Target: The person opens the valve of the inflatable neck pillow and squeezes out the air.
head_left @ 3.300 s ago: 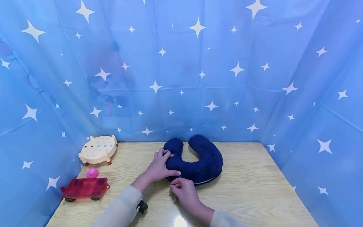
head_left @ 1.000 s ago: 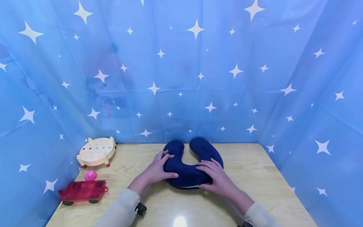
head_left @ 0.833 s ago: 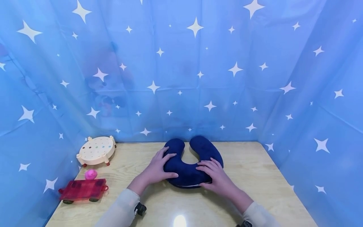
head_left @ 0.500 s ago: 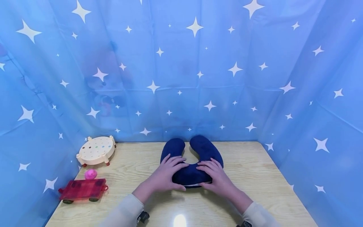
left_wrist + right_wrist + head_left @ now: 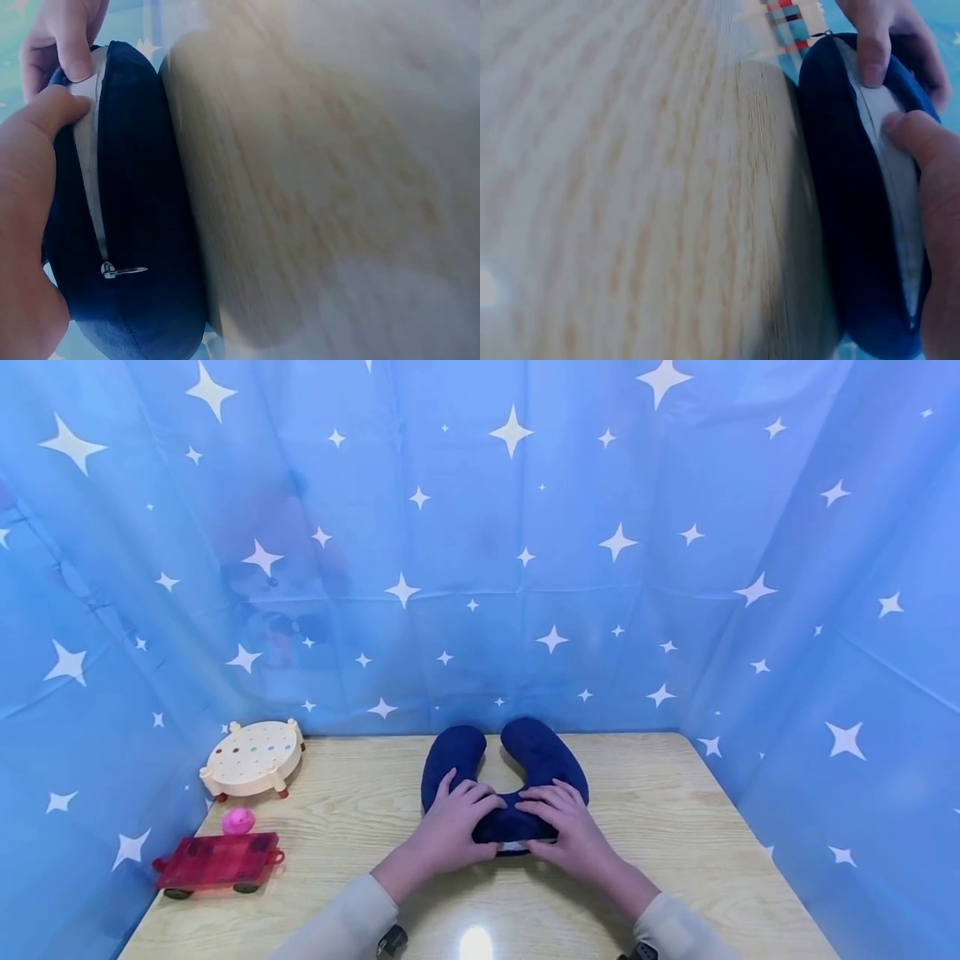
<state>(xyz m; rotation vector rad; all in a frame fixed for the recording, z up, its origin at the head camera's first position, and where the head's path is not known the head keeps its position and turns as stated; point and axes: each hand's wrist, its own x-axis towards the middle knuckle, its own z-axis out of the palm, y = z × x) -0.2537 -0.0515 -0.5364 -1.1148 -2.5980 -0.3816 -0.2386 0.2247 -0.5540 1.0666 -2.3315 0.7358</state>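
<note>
A navy U-shaped neck pillow (image 5: 543, 756) lies on the table, its two ends toward the curtain. My left hand (image 5: 453, 827) grips the left part of its near curve, fingers over the top and thumb at the front seam. Opposite it, my right hand (image 5: 566, 827) holds the curve the same way, the thumbs a short gap apart. Along that seam the zipper is undone, and the pale inside (image 5: 900, 187) shows under both thumb tips. A metal zipper pull (image 5: 109, 270) sits at the slit's left end. The hands hide parts of the pillow top.
At the table's left stand a cream round pegboard (image 5: 255, 758) on short legs, a small pink toy (image 5: 238, 820) and a translucent red wheeled toy car (image 5: 217, 860). A blue star-patterned curtain (image 5: 480, 527) closes off the back and sides of the wooden table (image 5: 675, 860).
My right hand has left its pinch at the front seam and moved right onto the pillow. Later my left hand slid right, toward the middle. More pale inside shows between the thumbs.
</note>
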